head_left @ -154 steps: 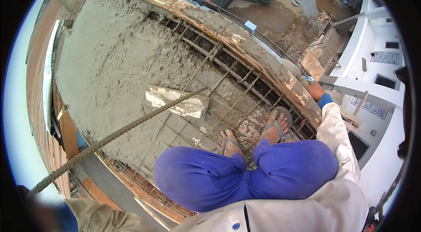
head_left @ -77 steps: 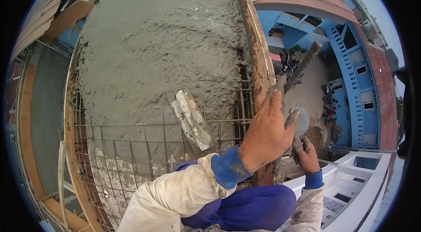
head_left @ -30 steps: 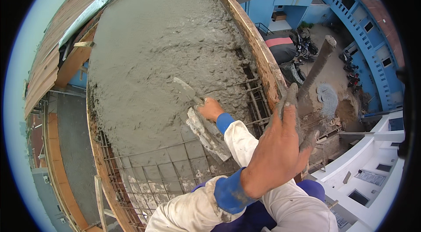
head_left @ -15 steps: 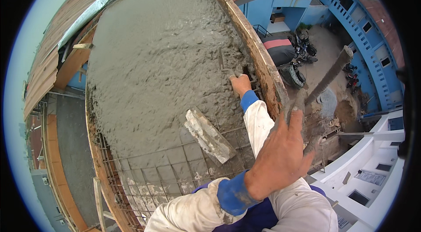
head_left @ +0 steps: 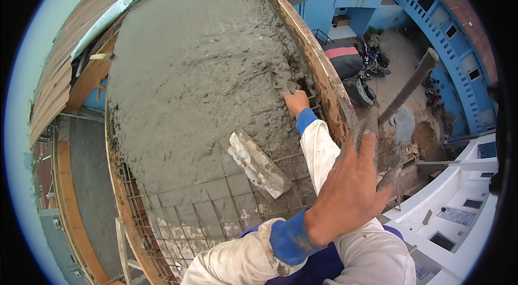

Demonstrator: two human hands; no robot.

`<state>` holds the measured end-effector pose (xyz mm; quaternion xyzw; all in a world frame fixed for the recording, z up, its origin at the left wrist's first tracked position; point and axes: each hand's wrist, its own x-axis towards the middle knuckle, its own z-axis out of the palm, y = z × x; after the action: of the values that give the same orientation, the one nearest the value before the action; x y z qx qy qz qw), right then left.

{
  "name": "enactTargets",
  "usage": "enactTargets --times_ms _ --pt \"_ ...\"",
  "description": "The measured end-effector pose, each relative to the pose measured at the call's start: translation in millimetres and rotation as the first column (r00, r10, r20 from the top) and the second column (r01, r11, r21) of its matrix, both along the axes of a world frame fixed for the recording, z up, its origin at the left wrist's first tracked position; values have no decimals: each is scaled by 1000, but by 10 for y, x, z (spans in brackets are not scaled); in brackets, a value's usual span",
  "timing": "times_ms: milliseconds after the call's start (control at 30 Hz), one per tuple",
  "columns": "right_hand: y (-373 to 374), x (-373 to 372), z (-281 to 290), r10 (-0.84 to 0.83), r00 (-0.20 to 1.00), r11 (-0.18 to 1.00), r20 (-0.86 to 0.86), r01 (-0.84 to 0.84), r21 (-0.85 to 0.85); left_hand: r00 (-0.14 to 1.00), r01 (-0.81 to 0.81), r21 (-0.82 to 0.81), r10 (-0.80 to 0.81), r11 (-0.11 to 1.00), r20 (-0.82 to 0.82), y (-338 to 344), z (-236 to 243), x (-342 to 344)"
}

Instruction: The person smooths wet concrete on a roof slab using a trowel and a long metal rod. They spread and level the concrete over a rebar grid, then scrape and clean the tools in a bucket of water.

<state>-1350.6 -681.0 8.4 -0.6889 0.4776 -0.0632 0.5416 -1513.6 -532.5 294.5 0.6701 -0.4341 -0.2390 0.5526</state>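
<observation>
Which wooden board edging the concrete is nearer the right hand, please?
The right board, close beside the right hand; the left board edges the opposite side.

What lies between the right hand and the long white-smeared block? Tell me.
Mainly rough wet concrete lies between the right hand and the long white-smeared block, as the head view shows.

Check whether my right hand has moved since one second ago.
Yes: your right hand has moved forward and rightward, from beside the pale block to near the wooden edge board.
</observation>
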Motion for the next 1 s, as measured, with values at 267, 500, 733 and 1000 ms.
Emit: enactTargets --times_ms 267,500,733,1000 --pt "903 320 -218 610 788 790 -79 -613 -17 1000 -7 4 7 1000 7 -112 -3 -68" --pt "22 260 83 213 977 958 -7 -207 199 1000 8 40 -8 999 -11 -41 -12 -32" --pt "451 -37 72 227 972 956 66 -235 175 998 -23 26 22 999 61 -122 -45 -11" --pt "66 -208 112 431 897 886 -101 -400 235 999 -7 44 5 999 40 -95 -76 -21"
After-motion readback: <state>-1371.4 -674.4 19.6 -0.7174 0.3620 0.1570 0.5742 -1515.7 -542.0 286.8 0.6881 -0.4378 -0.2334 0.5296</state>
